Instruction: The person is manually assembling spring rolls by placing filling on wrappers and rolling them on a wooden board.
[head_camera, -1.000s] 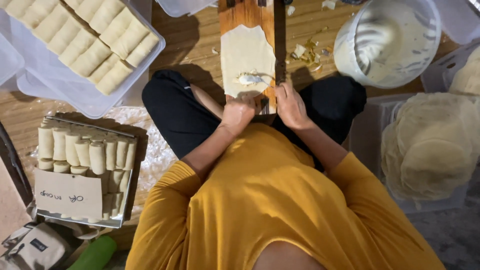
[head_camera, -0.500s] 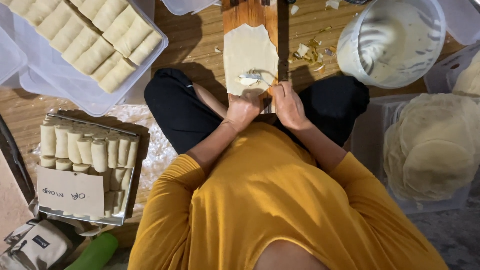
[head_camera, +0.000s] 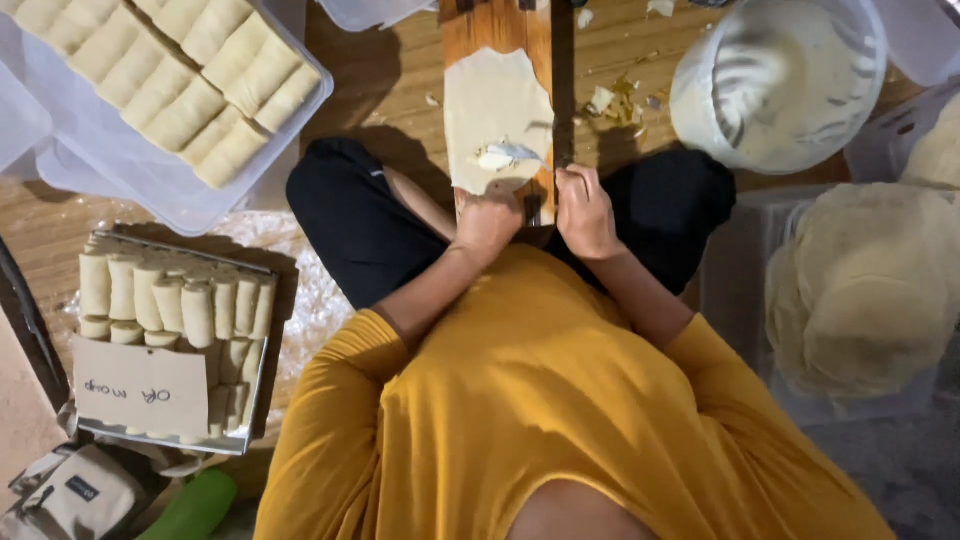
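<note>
Here the wrapper (head_camera: 497, 110) lies flat on the board (head_camera: 485, 25) at twelve o'clock from the person's lap, with a white dab of filling (head_camera: 500, 156) sitting near its close edge. Both hands are at that edge. The left hand (head_camera: 488, 222) is curled almost into a fist, knuckles up, pressing on the wrapper's near rim; whether its fingers have pinched the dough underneath cannot be told, since they are tucked out of sight. The right hand (head_camera: 587, 212) sits at three o'clock of it, fingers bent and close together, resting at the board's right side beside the wrapper; what it grips, if anything, is hidden too.

The likely trouble is the filling: it lies off to the right, so a lopsided fold could squeeze it out at the side. The thin sheet might also tear if one hand pulls harder than the other.

Forearms come in from the yellow sleeves, converging over the knees. A bowl (head_camera: 775, 80) stands at two o'clock, a stack of wrappers (head_camera: 870, 290) at three, and trays of rolls (head_camera: 175, 305) at nine.
</note>
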